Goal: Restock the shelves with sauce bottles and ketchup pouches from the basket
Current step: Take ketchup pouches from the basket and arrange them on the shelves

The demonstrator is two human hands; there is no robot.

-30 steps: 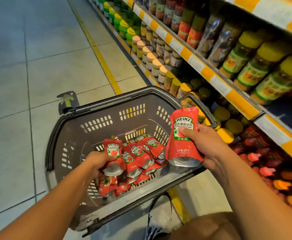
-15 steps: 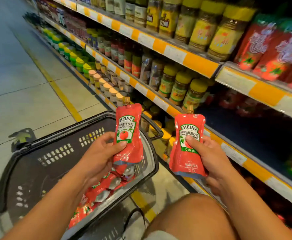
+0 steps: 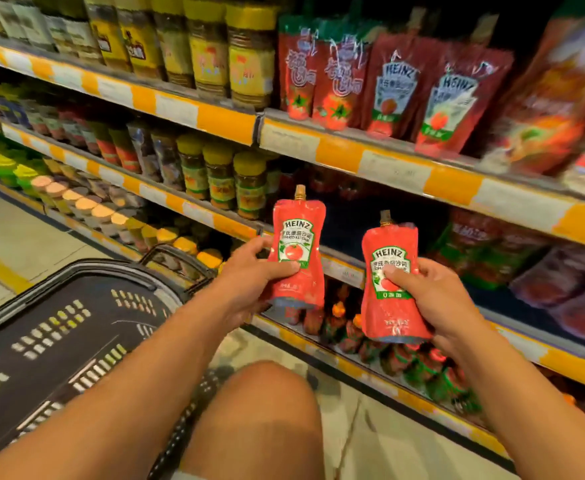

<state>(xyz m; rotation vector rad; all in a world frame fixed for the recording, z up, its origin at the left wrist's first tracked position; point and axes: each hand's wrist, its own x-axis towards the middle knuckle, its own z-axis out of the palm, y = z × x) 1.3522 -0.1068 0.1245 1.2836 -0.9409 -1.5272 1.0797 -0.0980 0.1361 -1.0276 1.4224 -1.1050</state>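
Red foil ketchup pouches, one (image 3: 298, 249) gripped in the left hand (image 3: 249, 275), one (image 3: 389, 282) in the right hand (image 3: 429, 296), upright, probably next need placing past the orange-striped shelf edge (image 3: 370, 157).

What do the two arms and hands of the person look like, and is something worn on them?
Both forearms are bare as far as the frame shows: no sleeve, glove, watch, bracelet or ring can be seen. The left hand and the right hand have short, plain nails without polish. Nothing is marked or written on either arm. The upper arms lie outside the frame.
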